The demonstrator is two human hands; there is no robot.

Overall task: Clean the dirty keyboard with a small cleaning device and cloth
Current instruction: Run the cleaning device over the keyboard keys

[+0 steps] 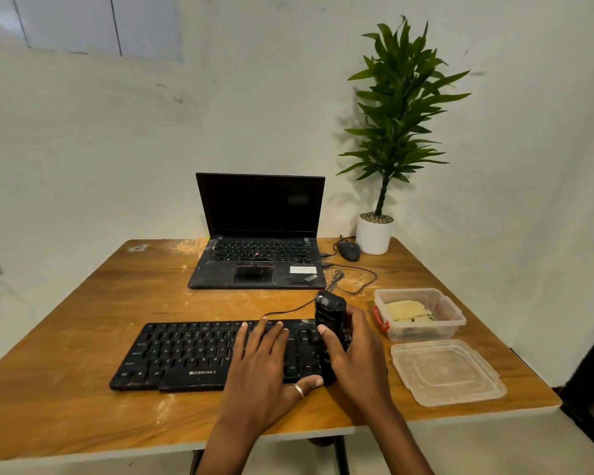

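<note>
A black keyboard (186, 354) lies across the front of the wooden table (83, 320). My left hand (264, 365) rests flat on its right half with straight fingers, a ring on the thumb. My right hand (354, 351) grips a small black cleaning device (330, 310), held upright over the keyboard's right end. A yellow cloth (408, 310) lies folded inside a clear plastic box (453, 323) to the right of the keyboard.
The box's clear lid (446, 371) lies at the front right. An open black laptop (258, 248) stands behind the keyboard, with a black mouse (348, 251), loose cables and a potted plant (374, 234) at the back right.
</note>
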